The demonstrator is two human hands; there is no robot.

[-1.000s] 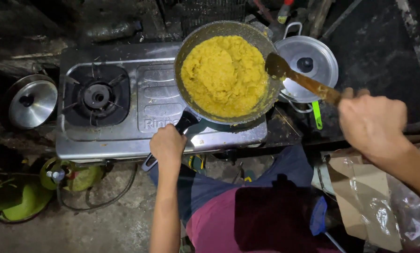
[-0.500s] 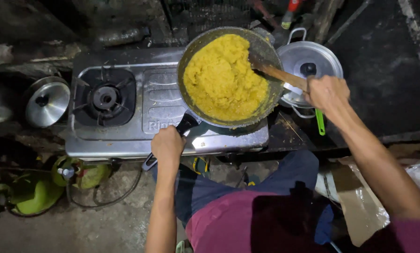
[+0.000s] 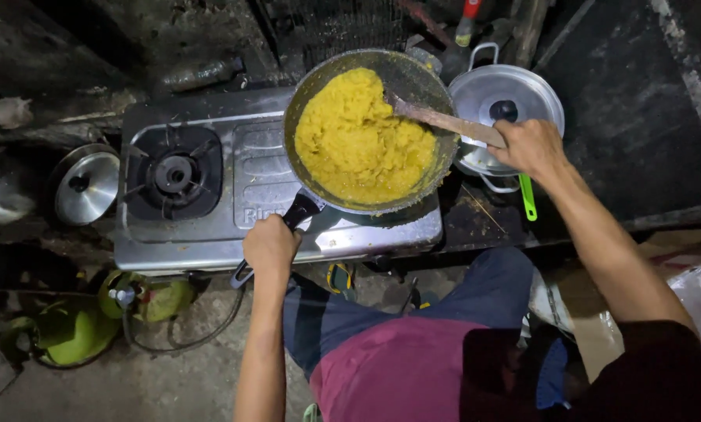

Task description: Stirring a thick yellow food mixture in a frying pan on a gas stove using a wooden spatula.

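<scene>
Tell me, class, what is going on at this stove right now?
A person stands at a two-burner gas stove. The left hand grips the black handle of a frying pan that sits on the right burner, full of a yellow mash. The right hand holds a wooden spatula with its blade dug into the mash. The left burner is bare. A lidded metal pot sits to the right, and green gas cylinders stand on the floor below.

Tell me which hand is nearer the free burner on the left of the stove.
Left. The left hand grips the pan handle just below and right of the free burner. The right hand holds the wooden spatula beyond the pan, far right.
</scene>
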